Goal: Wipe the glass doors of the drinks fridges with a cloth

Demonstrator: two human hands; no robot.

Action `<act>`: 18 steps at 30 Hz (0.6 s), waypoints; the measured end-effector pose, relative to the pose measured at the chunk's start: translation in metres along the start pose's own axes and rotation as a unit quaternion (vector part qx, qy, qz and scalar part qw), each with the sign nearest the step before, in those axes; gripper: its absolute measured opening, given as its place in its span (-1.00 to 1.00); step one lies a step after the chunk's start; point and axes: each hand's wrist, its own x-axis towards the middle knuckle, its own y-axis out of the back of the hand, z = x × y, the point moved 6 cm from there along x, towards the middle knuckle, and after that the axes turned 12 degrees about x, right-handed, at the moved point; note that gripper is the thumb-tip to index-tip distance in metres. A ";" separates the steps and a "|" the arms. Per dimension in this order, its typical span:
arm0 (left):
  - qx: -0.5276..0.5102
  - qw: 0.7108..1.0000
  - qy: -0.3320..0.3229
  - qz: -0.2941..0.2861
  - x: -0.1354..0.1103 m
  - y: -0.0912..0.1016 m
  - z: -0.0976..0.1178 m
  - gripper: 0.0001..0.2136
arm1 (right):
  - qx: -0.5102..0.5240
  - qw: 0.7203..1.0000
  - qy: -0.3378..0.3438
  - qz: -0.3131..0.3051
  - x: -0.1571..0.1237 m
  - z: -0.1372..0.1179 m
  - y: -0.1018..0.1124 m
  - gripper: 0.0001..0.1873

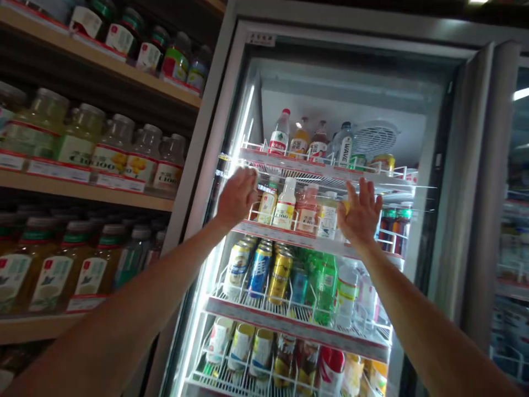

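Note:
My left hand (pixel 238 194) is raised in front of the cooler's left side, its fingers curled. What it holds, if anything, is hard to make out. My right hand (pixel 362 213) is raised further right, palm toward the cooler, with fingers apart. A thin clear strip (pixel 308 177) seems to run across between the fingertips of both hands; only its bright edges show. Behind the hands, a wire shelf holds a white-capped bottle (pixel 285 205), a pink drink bottle (pixel 307 212) and other bottles. Above it is a shelf with a red-capped water bottle (pixel 280 135).
The lit drinks cooler (pixel 339 69) has a grey frame and a tall vertical handle (pixel 481 182) at right. Lower shelves carry a blue can (pixel 260 270), a green bottle (pixel 326 284) and several more cans. Wooden shelves (pixel 103 190) of bottles stand at left.

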 end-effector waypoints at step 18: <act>0.033 0.992 0.124 0.020 -0.022 0.007 -0.032 -0.58 | 0.014 1.000 -0.019 0.017 -0.005 -0.001 -0.001 -0.47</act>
